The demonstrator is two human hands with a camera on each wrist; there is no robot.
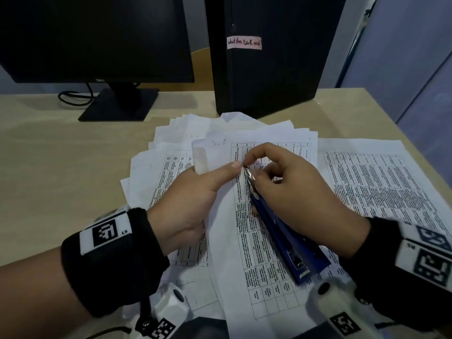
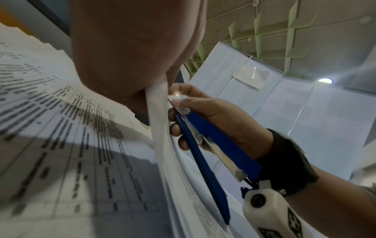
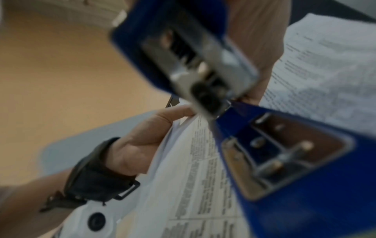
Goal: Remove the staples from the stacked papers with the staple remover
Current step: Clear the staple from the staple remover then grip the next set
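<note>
My left hand (image 1: pixel 208 184) grips a stapled set of printed papers (image 1: pixel 247 265) and lifts it off the desk, thumb lying flat on top near the upper edge. My right hand (image 1: pixel 293 192) holds a blue stapler (image 1: pixel 288 236) whose metal remover tip (image 1: pixel 249 178) points up against the paper right beside the left thumb's tip. In the left wrist view the stapler (image 2: pixel 213 145) runs along the paper's edge (image 2: pixel 160 128) with the right hand (image 2: pixel 223 116) wrapped round its front. The right wrist view shows the stapler's underside (image 3: pixel 295 161) and the left hand (image 3: pixel 142 141) holding the sheets (image 3: pixel 193 177). No staple is visible.
Loose printed sheets (image 1: pixel 379 187) lie spread to the right and fanned out behind (image 1: pixel 183 133) on the pale wooden desk (image 1: pixel 61 155). A black monitor (image 1: pixel 97 37) on its stand is at the back left, a black computer tower (image 1: pixel 269 57) at the back centre.
</note>
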